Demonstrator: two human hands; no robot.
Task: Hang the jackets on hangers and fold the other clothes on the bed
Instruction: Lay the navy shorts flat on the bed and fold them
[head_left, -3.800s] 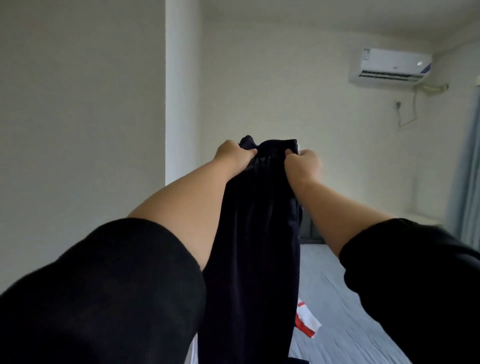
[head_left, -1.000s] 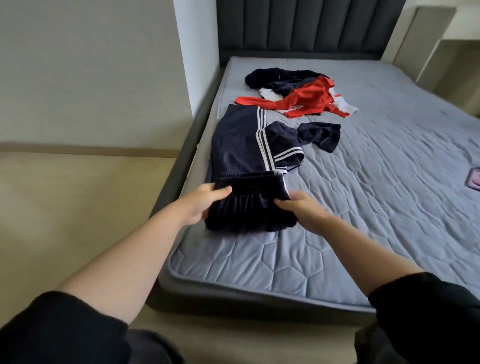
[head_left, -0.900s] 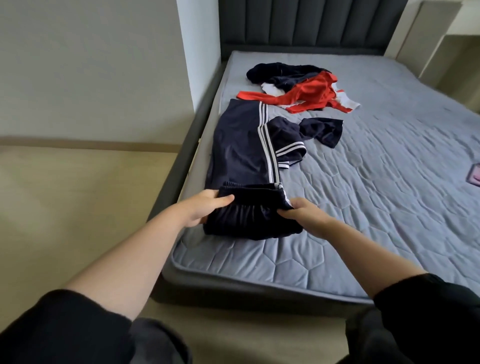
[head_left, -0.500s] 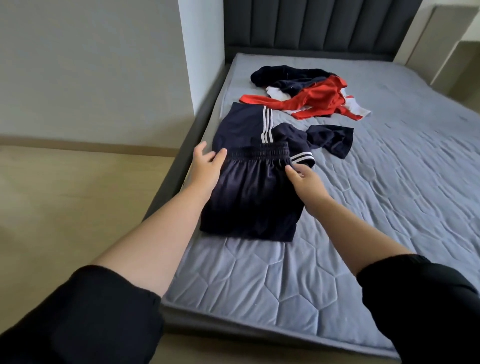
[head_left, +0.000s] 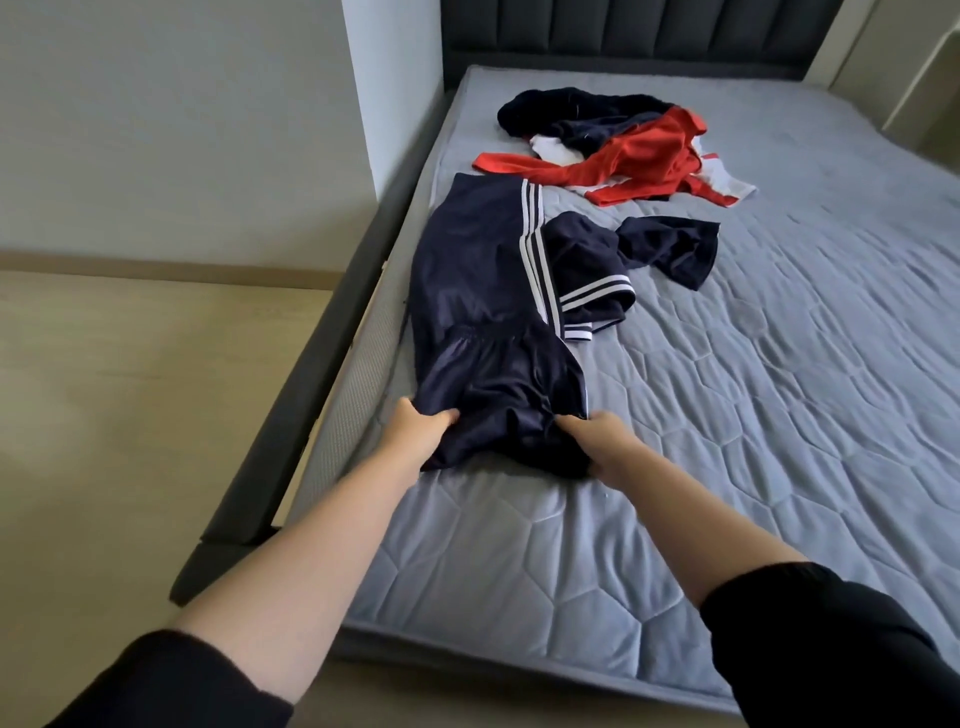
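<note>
We logged pants (head_left: 488, 291) at near-left edge of bed (head_left: 779, 415), partly folded. Left hand (head_left: 423, 423) and right hand (head_left: 597, 436) each gripped a near corner of fold. Our judgement: lift corners level, carry far, match edges, press flat.

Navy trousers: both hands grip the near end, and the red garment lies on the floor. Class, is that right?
No. The head view shows the red garment on the mattress, not the floor. The left hand and right hand grip the near end of the navy trousers.
</note>
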